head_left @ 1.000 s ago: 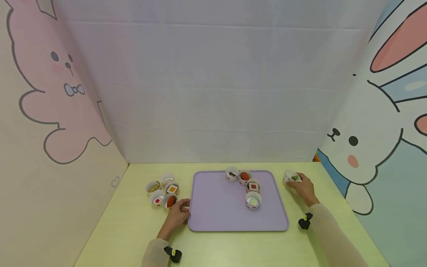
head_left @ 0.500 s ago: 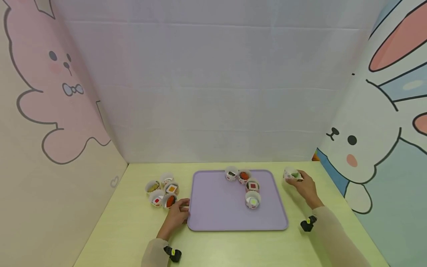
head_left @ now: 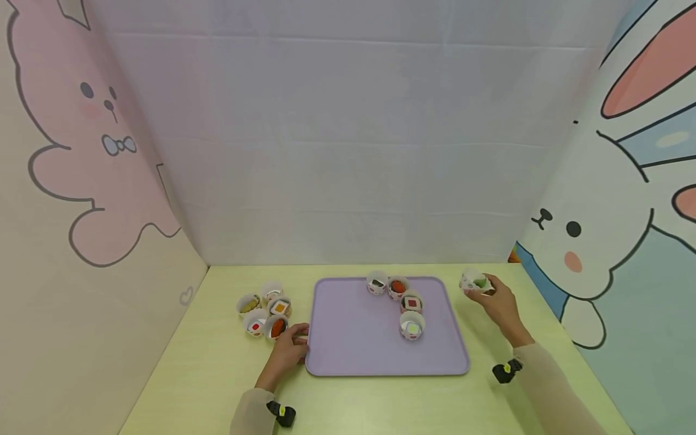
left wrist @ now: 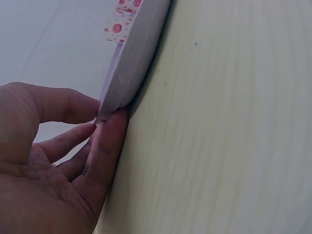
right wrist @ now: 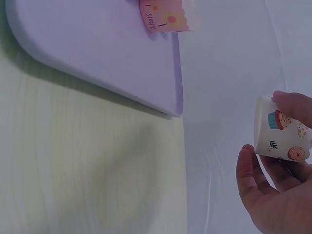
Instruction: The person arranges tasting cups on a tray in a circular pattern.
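Note:
My right hand holds a small paper cup up off the table, right of the tray; something green shows in it. Cupcakes and cookies are printed on that cup in the right wrist view, where thumb and fingers grip its wall. With thumb above and fingers below, my left hand pinches the left rim of the lilac tray. The tray rim also shows in the left wrist view. Several cups stand on the tray, among them one with a yellow-green square and one with a red square.
Left of the tray, close to my left hand, several paper cups stand clustered, including one with an orange-red piece and one with an orange square. A pale yellow table ends at a white cloth backdrop; rabbit-printed panels flank both sides.
My right hand has raised the paper cup slightly from the table and tilted it a little. My left hand and the tray have stayed in place.

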{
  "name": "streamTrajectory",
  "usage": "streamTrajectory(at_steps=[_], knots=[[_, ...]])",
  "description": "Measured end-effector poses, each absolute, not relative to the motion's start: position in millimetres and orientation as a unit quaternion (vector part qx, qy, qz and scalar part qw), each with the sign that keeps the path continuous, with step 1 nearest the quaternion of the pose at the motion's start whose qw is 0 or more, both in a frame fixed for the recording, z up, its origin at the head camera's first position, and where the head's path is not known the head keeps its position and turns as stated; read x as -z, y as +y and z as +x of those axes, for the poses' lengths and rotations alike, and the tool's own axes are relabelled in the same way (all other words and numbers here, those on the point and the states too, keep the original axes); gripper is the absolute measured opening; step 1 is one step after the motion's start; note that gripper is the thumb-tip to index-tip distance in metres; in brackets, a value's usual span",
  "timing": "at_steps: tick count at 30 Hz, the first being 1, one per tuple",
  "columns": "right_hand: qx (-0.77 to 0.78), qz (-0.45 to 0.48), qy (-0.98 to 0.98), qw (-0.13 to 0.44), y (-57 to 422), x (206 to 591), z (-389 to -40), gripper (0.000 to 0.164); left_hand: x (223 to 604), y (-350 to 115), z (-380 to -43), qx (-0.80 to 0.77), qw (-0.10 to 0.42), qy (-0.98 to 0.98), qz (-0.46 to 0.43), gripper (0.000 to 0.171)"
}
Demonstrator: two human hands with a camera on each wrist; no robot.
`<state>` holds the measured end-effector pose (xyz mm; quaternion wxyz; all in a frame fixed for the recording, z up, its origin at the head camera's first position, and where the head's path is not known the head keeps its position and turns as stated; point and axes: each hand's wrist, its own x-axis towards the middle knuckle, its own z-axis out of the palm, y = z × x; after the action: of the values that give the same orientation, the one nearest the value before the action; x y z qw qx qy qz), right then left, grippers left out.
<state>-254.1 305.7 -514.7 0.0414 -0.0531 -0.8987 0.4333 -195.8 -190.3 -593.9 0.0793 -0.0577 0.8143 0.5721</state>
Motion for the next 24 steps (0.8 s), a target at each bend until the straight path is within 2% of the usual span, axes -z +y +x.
streamTrajectory(at_steps=[14,24], knots=[[-0.443,-0.012,-0.895,0.062,281,492,-241,0.07,594,-191,-196,-0.566,0.081,0.819,-0.055,0.054],[-0.459,0.011,-0.887,0.042,265,482,-230,0.072,595,-191,-196,-0.568,0.081,0.817,-0.058,0.053]])
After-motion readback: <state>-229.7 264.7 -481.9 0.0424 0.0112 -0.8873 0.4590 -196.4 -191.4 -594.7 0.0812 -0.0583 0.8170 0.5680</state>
